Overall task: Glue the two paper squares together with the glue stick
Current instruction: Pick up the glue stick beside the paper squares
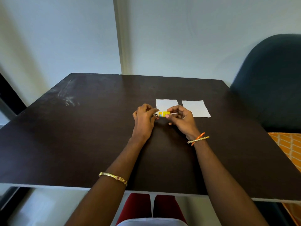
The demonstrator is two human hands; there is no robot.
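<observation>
Dark brown table (81, 144), its top scuffed with pale smears near the far left corner. Behind it, a pale wall (179, 38) with a vertical off-white strip (119, 35) running down to the table's far edge. At right — a dark rounded chair back (273, 82); below it, orange patterned fabric (290, 149).

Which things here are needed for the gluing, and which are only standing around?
Needed for the gluing:
- glue stick, held between the left hand and the right hand
- left paper square, flat on the table
- right paper square, beside it, apart

Only standing around:
- dark chair
- orange patterned cloth
</observation>
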